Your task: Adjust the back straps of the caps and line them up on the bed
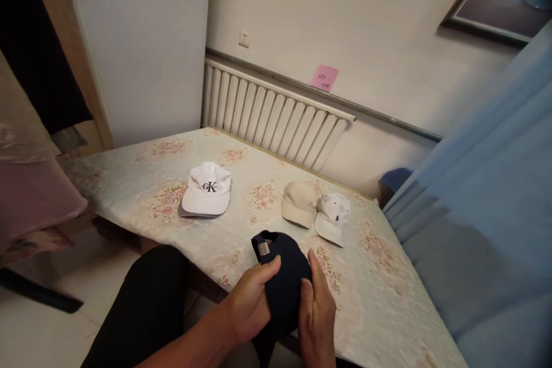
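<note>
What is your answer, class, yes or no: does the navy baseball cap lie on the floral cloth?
No, the left hand holds the navy baseball cap up, with the right hand against its side.

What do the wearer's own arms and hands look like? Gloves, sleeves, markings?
Left hand and right hand: both bare, no gloves, no rings visible. Left forearm: no sleeve or watch where it shows. Right forearm is out of frame. No cables or markings seen.
</note>
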Tool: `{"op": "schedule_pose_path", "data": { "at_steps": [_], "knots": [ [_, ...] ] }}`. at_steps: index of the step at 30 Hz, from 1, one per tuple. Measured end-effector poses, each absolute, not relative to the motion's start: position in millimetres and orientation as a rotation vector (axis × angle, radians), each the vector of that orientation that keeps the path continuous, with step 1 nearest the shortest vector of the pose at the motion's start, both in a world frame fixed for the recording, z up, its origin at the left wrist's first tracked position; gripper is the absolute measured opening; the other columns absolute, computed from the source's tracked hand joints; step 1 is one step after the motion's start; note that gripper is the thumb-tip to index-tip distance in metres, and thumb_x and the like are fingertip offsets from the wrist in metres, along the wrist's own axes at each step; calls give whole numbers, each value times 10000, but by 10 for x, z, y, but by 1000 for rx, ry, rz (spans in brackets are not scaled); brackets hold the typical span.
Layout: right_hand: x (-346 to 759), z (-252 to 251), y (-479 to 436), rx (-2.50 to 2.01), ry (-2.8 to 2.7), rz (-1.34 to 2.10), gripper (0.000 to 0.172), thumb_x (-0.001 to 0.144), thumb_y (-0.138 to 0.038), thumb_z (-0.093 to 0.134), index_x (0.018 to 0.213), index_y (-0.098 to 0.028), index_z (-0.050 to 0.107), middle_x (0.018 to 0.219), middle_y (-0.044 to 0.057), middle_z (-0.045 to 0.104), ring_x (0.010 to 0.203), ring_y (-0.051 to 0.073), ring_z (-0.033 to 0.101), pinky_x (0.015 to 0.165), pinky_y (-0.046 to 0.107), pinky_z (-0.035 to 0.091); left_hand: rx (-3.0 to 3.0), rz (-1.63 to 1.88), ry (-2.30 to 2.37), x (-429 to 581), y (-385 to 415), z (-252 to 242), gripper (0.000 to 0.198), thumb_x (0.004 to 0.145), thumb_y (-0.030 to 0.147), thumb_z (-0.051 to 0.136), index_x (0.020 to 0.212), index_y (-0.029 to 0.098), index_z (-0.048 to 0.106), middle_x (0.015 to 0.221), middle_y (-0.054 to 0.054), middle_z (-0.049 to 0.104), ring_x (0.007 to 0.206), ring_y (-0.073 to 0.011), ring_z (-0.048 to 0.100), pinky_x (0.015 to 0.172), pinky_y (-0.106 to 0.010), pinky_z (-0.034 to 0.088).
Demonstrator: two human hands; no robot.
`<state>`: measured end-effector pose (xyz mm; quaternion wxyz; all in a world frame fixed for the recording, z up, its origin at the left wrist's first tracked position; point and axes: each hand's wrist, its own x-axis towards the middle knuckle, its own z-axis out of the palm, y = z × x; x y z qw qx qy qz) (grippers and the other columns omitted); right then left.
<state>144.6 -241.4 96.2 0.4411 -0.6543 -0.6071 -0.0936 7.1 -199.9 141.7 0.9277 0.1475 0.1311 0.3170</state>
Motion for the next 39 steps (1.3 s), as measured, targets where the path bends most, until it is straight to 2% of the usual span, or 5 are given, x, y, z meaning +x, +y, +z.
{"op": "schedule_pose_path", "data": {
  "at_steps": [8,19,28,35,39],
  "knots": [
    [1056,1031,-2503,-1337,-1485,-561,268,805,-245,621,1047,-137,582,901,120,614,867,232,587,736,397,505,336,772,453,155,-1958,1463,246,795,324,637,920,114,661,794,-71,687,861,-210,638,838,-307,428],
    [1119,1016,-2425,-1376,-1498,-736,147,853,-115,477,969,-141,563,787,95,629,763,204,593,651,334,507,314,826,350,280,-1940,1562,153,754,253,669,846,136,632,702,-26,624,773,-177,612,807,-301,423],
    [906,968,-2501,-1319,-1474,-797,142,846,-108,476,927,-151,584,760,86,644,743,205,620,678,345,511,290,885,270,179,-1886,1649,125,752,142,625,877,152,630,649,-4,592,592,-109,555,666,-255,424],
    [981,1054,-2600,-1235,-1561,-491,139,842,-128,492,938,-175,582,745,47,643,697,166,619,626,287,514,339,902,384,107,-1888,1604,402,707,49,607,1094,156,595,751,-41,640,676,-134,596,712,-273,443],
    [1046,1283,-2629,-1236,-1456,-427,277,886,-211,450,1137,-153,552,1019,123,643,959,229,614,785,379,515,363,820,359,103,-1958,1606,414,750,88,585,1160,148,576,830,-71,663,776,-171,623,774,-298,443]
  ]
}}
